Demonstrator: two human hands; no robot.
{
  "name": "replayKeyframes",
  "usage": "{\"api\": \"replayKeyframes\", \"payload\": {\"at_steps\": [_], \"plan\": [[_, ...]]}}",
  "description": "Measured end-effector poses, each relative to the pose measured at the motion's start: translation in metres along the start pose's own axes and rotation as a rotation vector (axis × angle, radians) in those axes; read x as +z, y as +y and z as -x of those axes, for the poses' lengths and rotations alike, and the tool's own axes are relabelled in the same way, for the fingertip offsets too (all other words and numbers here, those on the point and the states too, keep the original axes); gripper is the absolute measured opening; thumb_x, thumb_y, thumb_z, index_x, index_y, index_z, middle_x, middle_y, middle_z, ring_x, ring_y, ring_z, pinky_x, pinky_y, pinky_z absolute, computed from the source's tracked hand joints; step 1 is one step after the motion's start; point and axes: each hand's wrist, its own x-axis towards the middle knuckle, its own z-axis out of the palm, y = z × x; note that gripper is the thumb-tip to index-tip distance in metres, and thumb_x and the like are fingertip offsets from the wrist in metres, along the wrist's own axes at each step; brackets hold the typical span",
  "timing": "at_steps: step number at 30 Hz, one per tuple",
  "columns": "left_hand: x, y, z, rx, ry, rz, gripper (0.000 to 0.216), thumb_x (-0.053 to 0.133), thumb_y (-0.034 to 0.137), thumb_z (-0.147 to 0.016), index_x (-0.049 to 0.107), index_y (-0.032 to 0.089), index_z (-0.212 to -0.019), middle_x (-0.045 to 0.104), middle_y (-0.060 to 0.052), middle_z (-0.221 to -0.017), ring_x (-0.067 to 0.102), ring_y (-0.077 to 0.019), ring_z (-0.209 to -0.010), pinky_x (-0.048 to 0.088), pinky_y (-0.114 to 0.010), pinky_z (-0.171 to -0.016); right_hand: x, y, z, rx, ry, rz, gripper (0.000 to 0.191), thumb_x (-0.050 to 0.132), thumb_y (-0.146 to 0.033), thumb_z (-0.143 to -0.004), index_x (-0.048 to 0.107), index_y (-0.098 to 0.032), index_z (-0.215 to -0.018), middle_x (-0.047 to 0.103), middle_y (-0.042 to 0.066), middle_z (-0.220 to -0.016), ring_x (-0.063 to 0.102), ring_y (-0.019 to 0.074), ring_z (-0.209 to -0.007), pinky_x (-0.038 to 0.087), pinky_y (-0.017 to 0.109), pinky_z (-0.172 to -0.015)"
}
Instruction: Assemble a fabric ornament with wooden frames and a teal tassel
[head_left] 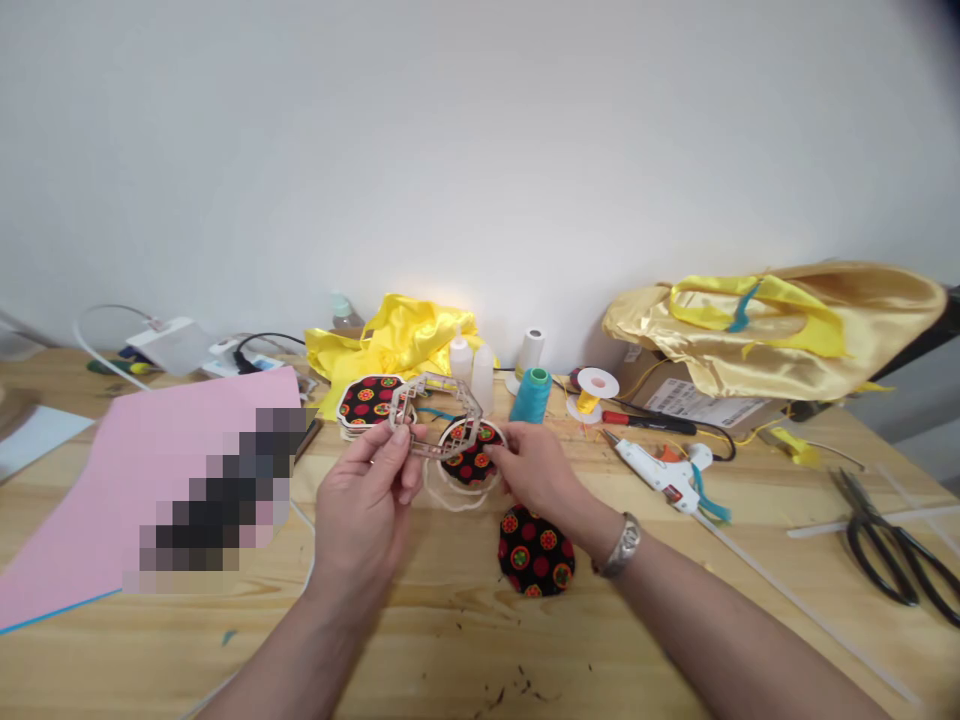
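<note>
The left hand [371,475] pinches a lattice frame [442,381] between thumb and fingers at its lower left side, and the frame is held up above the table [435,620]. The right hand [536,465] has thumb and fingers closed at the right edge of a round patterned piece [465,467], which is just beside the frame and partly behind it. The frame is probably light and rather stiff, but its thin bars look fragile, so it would be better to take it by the outer rim, with a gentle pinch, and not to press on the openwork. The round piece seems light also, with a cloth face that should not slip much; its edge is a suitable place for the fingers. In look, the frame is greyish beige, angular, with a large opening; the piece is black, with red and orange flower-like circles and a pale border.
</note>
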Motion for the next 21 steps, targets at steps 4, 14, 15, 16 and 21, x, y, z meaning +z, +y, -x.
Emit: {"api": "replayKeyframes", "payload": {"at_steps": [4, 14, 15, 16, 21], "plan": [[-0.001, 0.001, 0.0, 0.014, -0.013, -0.003, 0.007, 0.069, 0.014, -0.072, 0.062, 0.014, -0.073, 0.068, -0.002, -0.076, 0.039, -0.0006, -0.042, 0.031, -0.01, -0.038, 0.011, -0.006, -0.004, -0.026, -0.04, 0.033, 0.024, 0.05, -0.02, -0.081, 0.06, -0.017, -0.06, 0.057, -0.001, -0.047, 0.051, 0.0104, -0.044, 0.034, 0.02, -0.045], [-0.001, 0.006, -0.001, 0.049, 0.024, 0.04, 0.008, 0.069, 0.015, -0.072, 0.061, 0.015, -0.072, 0.066, 0.0, -0.075, 0.039, -0.0012, -0.042, 0.031, -0.011, -0.039, -0.03, -0.017, 0.002, 0.007, 0.043, -0.048, 0.024, 0.046, -0.031, -0.085, 0.052, -0.017, -0.067, 0.057, -0.002, -0.046, 0.052, 0.0086, -0.037, 0.037, 0.018, -0.038], [-0.001, 0.006, -0.001, 0.041, 0.024, 0.037, 0.008, 0.069, 0.015, -0.072, 0.061, 0.015, -0.072, 0.066, 0.0, -0.075, 0.039, -0.0012, -0.042, 0.031, -0.011, -0.039, -0.038, -0.016, 0.004, 0.016, 0.059, -0.048, 0.024, 0.046, -0.033, -0.085, 0.051, -0.018, -0.067, 0.057, -0.002, -0.046, 0.051, 0.0087, -0.036, 0.036, 0.018, -0.037], [-0.001, 0.005, -0.001, 0.032, 0.023, 0.032, 0.008, 0.069, 0.015, -0.072, 0.061, 0.015, -0.073, 0.066, 0.0, -0.074, 0.039, -0.0011, -0.042, 0.031, -0.011, -0.038, -0.047, -0.013, 0.007, 0.027, 0.077, -0.042, 0.025, 0.047, -0.034, -0.085, 0.05, -0.018, -0.066, 0.056, -0.003, -0.046, 0.05, 0.0088, -0.036, 0.035, 0.018, -0.036], [-0.001, 0.002, 0.0, -0.01, 0.017, 0.018, 0.009, 0.07, 0.015, -0.071, 0.062, 0.014, -0.074, 0.066, 0.0, -0.073, 0.04, -0.001, -0.041, 0.031, -0.011, -0.038, -0.088, 0.024, 0.022, 0.126, 0.129, 0.088, 0.027, 0.047, -0.035, -0.083, 0.049, -0.019, -0.062, 0.052, -0.003, -0.042, 0.045, 0.0093, -0.034, 0.03, 0.02, -0.035]]}}
